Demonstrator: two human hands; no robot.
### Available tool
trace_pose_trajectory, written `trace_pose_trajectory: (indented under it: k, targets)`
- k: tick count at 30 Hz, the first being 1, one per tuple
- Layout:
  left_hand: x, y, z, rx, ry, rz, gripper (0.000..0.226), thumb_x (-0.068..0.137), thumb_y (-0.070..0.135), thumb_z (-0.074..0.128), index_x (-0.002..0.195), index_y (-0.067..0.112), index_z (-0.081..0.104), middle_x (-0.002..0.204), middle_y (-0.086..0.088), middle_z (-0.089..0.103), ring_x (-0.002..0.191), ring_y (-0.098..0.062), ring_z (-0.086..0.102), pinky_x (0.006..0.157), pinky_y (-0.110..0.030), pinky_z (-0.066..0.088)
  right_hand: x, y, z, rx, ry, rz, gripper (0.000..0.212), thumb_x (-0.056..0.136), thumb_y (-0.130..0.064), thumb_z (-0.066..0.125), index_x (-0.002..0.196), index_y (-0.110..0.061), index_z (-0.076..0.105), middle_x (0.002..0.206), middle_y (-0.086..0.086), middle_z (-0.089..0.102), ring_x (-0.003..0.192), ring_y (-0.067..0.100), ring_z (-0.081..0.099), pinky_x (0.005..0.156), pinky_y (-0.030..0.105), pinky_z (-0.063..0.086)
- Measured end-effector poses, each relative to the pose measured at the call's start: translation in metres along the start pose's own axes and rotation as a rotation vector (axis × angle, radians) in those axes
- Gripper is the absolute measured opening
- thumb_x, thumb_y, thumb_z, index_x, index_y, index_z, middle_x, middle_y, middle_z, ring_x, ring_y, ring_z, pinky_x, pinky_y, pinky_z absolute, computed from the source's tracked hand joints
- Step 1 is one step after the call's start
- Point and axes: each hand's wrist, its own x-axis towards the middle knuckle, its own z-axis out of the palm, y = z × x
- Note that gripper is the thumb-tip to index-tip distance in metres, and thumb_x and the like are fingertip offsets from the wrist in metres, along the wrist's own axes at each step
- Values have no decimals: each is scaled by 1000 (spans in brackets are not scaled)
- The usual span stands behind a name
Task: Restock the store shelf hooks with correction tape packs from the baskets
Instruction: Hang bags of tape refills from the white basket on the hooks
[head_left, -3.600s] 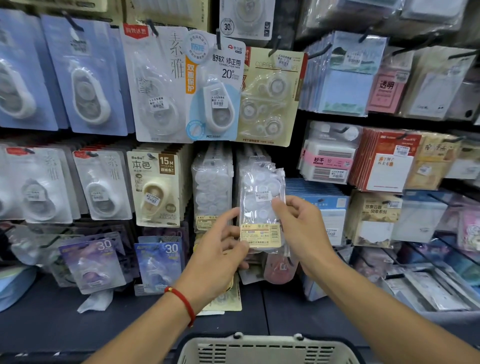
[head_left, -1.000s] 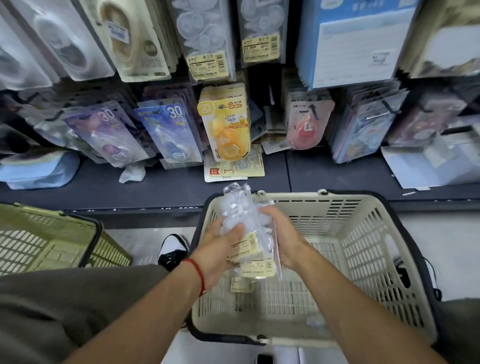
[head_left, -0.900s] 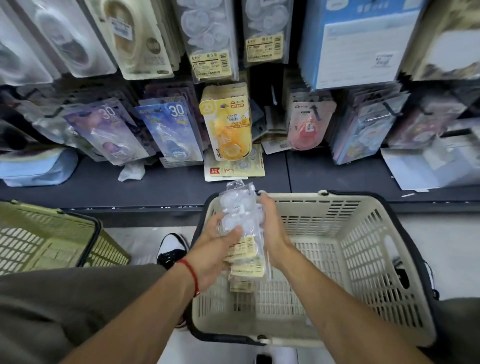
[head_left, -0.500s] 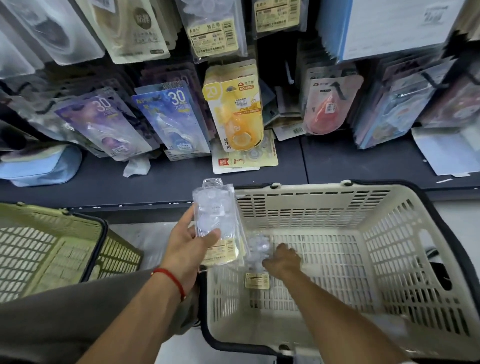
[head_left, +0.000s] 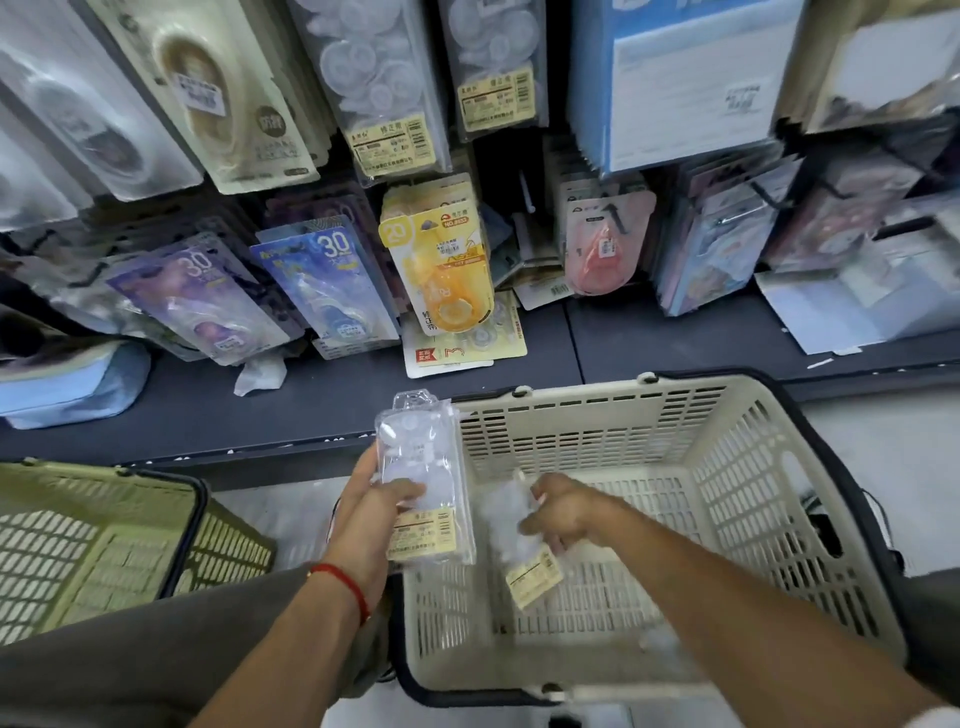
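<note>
Left hand (head_left: 376, 512): clear pack stack (head_left: 423, 483) gripped, held over cream basket (head_left: 753, 467) rim. Right hand (head_left: 558, 512): further pack (head_left: 511, 530) pinched inside basket. Risk: slick blister packs slipped from loose stack during lift to hooks.
</note>
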Motion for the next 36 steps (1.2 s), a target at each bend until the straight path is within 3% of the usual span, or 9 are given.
trace_pose_trajectory:
  k: [3,5,8,13,18,21,28,32,36]
  targets:
    - [-6,2,16,20,6,64,57,97,4,52,135,46,58,116,-8,75,91,-39,76,58,-43,61,-61,-20,-67,-17,-82,-78,32,93,-3,74,118,-19,61,110,9,72,87,20,72,59,27,58]
    - [-12,3,31,20,3,101,54,100,10,44,137,47,57,124,-8,73,97,-36,74,74,-50,63,-103,-29,-100,27,-71,-133,23,95,1,71,110,-15,62,105,12,74,90,23,72,73,37,61]
    - [-25,10,58,27,-44,165,52,99,14,40,120,54,64,117,-5,75,90,-28,74,79,-52,64,-160,-42,-123,100,-68,-225,29,97,-2,69,124,-8,60,116,17,77,98,25,74,80,37,59]
    - [-54,43,108,-120,-172,306,40,107,37,47,145,48,51,145,7,61,130,-22,61,115,-54,44,-212,-72,-113,241,225,-418,30,96,-10,74,122,-12,60,111,15,76,91,19,70,76,35,54]
    - [-69,111,122,-90,-279,598,40,109,42,47,143,59,36,127,42,57,110,24,55,90,-10,50,-237,-126,-120,265,529,-616,13,94,-12,73,107,-14,72,92,2,81,77,10,75,61,19,52]
    - [-69,163,110,24,-214,815,50,111,37,43,158,44,28,158,26,37,146,4,36,123,-26,30,-249,-160,-133,298,606,-788,9,95,-11,74,101,-17,76,93,1,82,86,13,77,67,16,56]
    - [-51,239,73,264,231,1244,53,111,30,41,162,33,27,162,14,35,146,-2,32,122,-31,28,-256,-225,-156,343,658,-1016,16,98,-13,71,96,-29,72,87,-15,80,80,1,75,67,16,57]
    - [-33,239,60,228,301,1209,53,110,26,42,162,34,29,163,5,40,149,-15,37,123,-48,33,-245,-244,-161,377,654,-1020,12,98,-17,73,96,-29,74,84,-14,80,74,1,73,66,17,57]
    - [-34,242,60,163,289,1186,53,110,31,41,160,41,28,162,12,40,148,-11,39,123,-45,34,-235,-250,-165,413,680,-987,5,95,-22,76,100,-23,77,93,-3,82,92,22,78,86,39,61]
